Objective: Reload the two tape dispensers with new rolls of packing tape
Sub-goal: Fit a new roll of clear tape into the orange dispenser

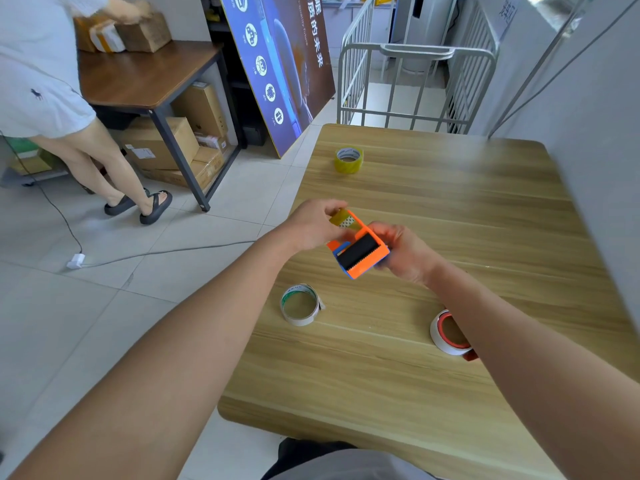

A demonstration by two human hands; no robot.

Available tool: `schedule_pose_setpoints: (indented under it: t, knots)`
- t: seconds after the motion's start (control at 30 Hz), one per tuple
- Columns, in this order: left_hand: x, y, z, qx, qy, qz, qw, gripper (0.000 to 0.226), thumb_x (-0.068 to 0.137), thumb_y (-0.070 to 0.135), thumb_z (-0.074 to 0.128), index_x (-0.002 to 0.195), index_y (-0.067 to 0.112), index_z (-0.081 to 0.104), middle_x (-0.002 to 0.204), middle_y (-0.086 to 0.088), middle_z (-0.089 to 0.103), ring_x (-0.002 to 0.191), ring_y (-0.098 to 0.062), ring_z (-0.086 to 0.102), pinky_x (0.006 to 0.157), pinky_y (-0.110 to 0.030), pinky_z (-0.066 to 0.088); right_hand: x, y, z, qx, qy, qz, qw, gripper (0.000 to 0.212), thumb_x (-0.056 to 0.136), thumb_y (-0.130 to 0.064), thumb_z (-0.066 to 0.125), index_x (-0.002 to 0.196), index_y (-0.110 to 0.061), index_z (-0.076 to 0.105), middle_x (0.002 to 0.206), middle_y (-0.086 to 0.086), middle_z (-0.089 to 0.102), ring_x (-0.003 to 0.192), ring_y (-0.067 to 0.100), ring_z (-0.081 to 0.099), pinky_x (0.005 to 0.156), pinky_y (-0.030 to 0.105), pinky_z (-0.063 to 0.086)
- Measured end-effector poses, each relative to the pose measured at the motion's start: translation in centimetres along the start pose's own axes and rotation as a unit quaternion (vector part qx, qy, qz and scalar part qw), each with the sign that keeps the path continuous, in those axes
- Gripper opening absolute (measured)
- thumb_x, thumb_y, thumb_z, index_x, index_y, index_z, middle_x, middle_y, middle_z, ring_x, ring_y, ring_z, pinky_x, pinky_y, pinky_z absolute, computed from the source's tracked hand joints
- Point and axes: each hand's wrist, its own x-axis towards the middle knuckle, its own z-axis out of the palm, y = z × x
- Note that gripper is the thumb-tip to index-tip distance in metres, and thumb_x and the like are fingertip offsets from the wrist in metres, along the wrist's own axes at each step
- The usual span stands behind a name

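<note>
An orange tape dispenser (360, 252) with a black roller and a blue part is held above the wooden table (450, 209). My right hand (403, 252) grips its right side. My left hand (317, 223) pinches a yellowish tape roll (343, 218) sitting at the dispenser's far end. A fresh yellow tape roll (349, 160) stands at the table's far left. An empty white cardboard core (300, 304) lies near the left edge. A red and white second dispenser or roll (448, 332) lies partly hidden under my right forearm.
Another person (41, 81) stands at the left by a dark table (138, 77) with cardboard boxes. A power cable (156, 252) runs over the tiled floor. A blue poster board (277, 64) leans behind. A metal cage trolley (415, 81) stands beyond the table, a grey wall at right.
</note>
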Motion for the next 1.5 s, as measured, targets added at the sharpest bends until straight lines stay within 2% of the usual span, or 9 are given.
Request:
schedule_pose_setpoints:
  t: [0.17,0.3,0.43,0.57,0.77,0.93,1.1,1.27,1.5]
  knots:
    - [-0.3,-0.3,-0.7,-0.094,-0.049,-0.053,0.993,0.073,0.070,0.030,0.080,0.134,0.020,0.047,0.139,-0.007,0.047,0.115,-0.011,0.049,0.090,-0.028,0.045,0.1,0.2,-0.2,-0.013,-0.010,0.025,1.000,0.042,0.068,0.030,0.047,0.085,-0.006,0.059,0.069,-0.006,0.055,0.059,-0.005,0.050,0.060,0.022,0.042]
    - [0.1,0.0,0.2,0.093,-0.035,-0.023,0.995,0.078,0.073,0.029,0.073,0.141,0.018,0.036,0.146,-0.006,0.035,0.126,-0.019,0.043,0.100,-0.032,0.041,0.3,-0.1,0.2,-0.033,-0.014,0.021,0.999,0.038,0.066,0.031,0.043,0.094,0.010,0.057,0.077,0.006,0.053,0.072,0.010,0.048,0.064,0.027,0.038]
    - [0.1,0.0,-0.1,0.086,-0.041,-0.018,0.995,0.078,0.069,0.033,0.075,0.139,0.020,0.041,0.141,-0.003,0.043,0.122,-0.015,0.044,0.090,-0.023,0.036,0.3,-0.1,0.3,-0.031,-0.020,0.033,0.999,0.048,0.063,0.032,0.040,0.093,0.000,0.060,0.072,-0.001,0.054,0.065,0.003,0.050,0.059,0.023,0.039]
    - [-0.7,-0.7,-1.3,-0.045,-0.092,-0.056,0.993,0.083,0.057,0.038,0.081,0.132,0.025,0.050,0.123,0.002,0.050,0.112,-0.006,0.045,0.098,-0.030,0.044,0.2,0.1,0.2,-0.009,-0.025,0.043,0.999,0.046,0.067,0.032,0.042,0.090,-0.004,0.060,0.077,0.004,0.055,0.075,0.014,0.050,0.068,0.030,0.041]
    - [-1.2,-2.3,-2.1,-0.157,-0.166,-0.072,0.971,0.017,0.068,0.034,0.076,0.081,0.044,0.072,0.100,0.009,0.072,0.100,-0.008,0.065,0.096,-0.031,0.046,0.2,0.2,0.0,-0.026,-0.048,0.045,0.997,0.047,0.066,0.033,0.044,0.093,-0.002,0.061,0.076,0.002,0.056,0.072,0.011,0.051,0.068,0.030,0.043]
    - [-1.4,-2.3,-1.9,-0.176,-0.179,-0.087,0.964,0.022,0.087,0.023,0.061,0.081,0.041,0.073,0.093,0.011,0.073,0.091,-0.004,0.067,0.092,-0.026,0.046,0.5,0.5,0.1,-0.006,-0.053,0.054,0.997,0.043,0.071,0.031,0.043,0.097,0.003,0.061,0.086,0.010,0.056,0.081,0.020,0.050,0.074,0.038,0.041]
    - [-1.3,-2.7,-1.9,-0.188,-0.164,-0.107,0.962,0.043,0.092,0.021,0.054,0.134,0.018,0.046,0.112,-0.002,0.065,0.102,-0.013,0.061,0.099,-0.030,0.042,0.5,0.7,0.3,0.043,-0.054,0.056,0.996,0.048,0.077,0.025,0.049,0.080,-0.021,0.063,0.078,0.003,0.058,0.081,0.020,0.050,0.076,0.040,0.043]
    - [-1.2,-2.3,-2.0,-0.200,-0.129,-0.100,0.966,0.016,0.088,0.024,0.061,0.103,0.022,0.067,0.093,0.001,0.073,0.088,-0.008,0.068,0.086,-0.024,0.048,0.4,0.3,0.3,0.070,-0.055,0.051,0.995,0.050,0.078,0.024,0.049,0.078,-0.024,0.063,0.066,-0.015,0.066,0.066,0.001,0.059,0.067,0.023,0.050]
    - [-1.2,-1.4,-1.9,-0.138,-0.086,-0.105,0.981,0.034,0.083,0.031,0.066,0.110,0.011,0.067,0.104,-0.009,0.068,0.095,-0.021,0.064,0.094,-0.035,0.049,0.1,-0.5,0.2,0.007,-0.052,0.029,0.998,0.051,0.072,0.029,0.049,0.078,-0.021,0.060,0.070,-0.006,0.058,0.061,-0.004,0.054,0.063,0.018,0.047]
